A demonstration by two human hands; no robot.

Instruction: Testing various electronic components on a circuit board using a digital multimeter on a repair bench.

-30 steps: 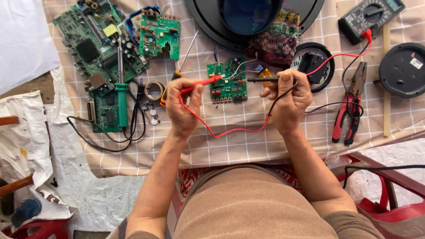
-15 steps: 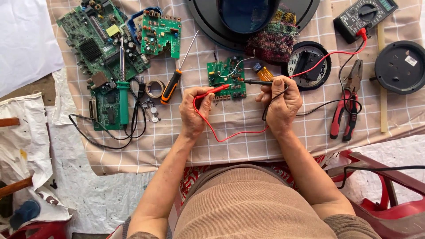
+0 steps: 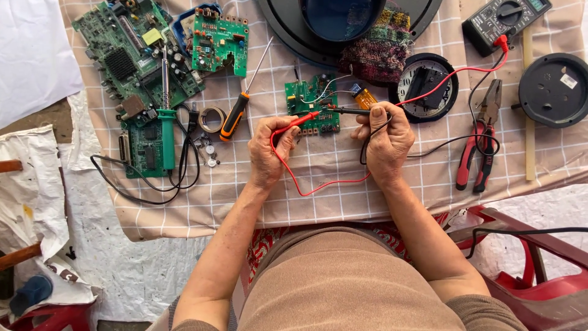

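My left hand grips a red test probe whose tip rests on a small green circuit board lying on the checked cloth. My right hand pinches a black test probe, also pointed at that board from the right. A red lead loops below my hands and another red lead runs up to a dark multimeter at the upper right.
Larger green boards and a green soldering iron lie at left, an orange-handled screwdriver beside them. Red-handled pliers, round black parts and a black disc sit right and above. A red plastic chair stands at lower right.
Both hands with their probes have shifted slightly on the small board; the camera view has drifted, so the table appears moved a little to the right.
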